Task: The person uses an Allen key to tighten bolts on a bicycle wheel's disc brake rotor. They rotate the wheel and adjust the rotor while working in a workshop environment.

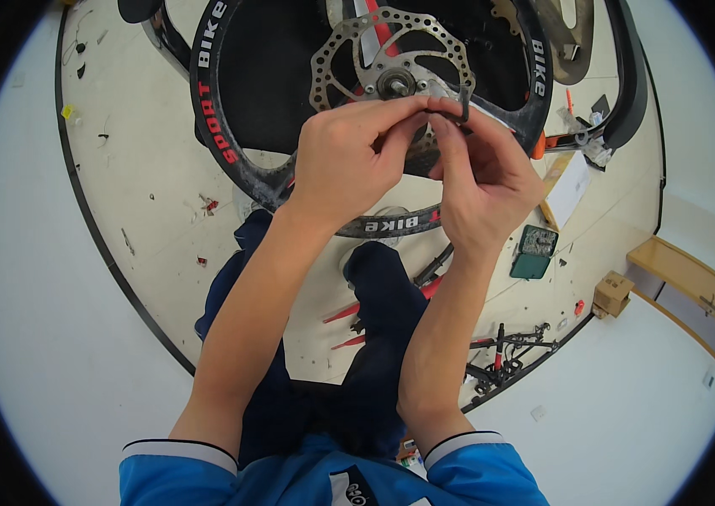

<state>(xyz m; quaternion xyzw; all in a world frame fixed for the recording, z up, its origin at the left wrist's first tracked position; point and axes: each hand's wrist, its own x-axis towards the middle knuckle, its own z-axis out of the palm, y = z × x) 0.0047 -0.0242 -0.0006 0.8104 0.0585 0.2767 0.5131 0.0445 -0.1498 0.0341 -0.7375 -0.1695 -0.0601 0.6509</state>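
Over a bicycle wheel [212,93] with a black rim and printed lettering, both my hands meet fingertip to fingertip. Between them is a thin, dark, bent hex key [464,103]. My right hand [488,190] pinches it with thumb and fingers. My left hand [345,156] is closed too, its thumb and forefinger on the key's other end; any small part there is hidden by the fingers. Just beyond my hands, a perforated silver brake disc [323,76] sits around the wheel's hub [396,83].
On the floor at right lie an open green case [534,251] of small metal parts and a white-topped flat box [568,190]. A cardboard box [613,293] stands by the wall. Black bicycle parts [501,358] lie lower right. Small scraps [209,204] dot the floor at left.
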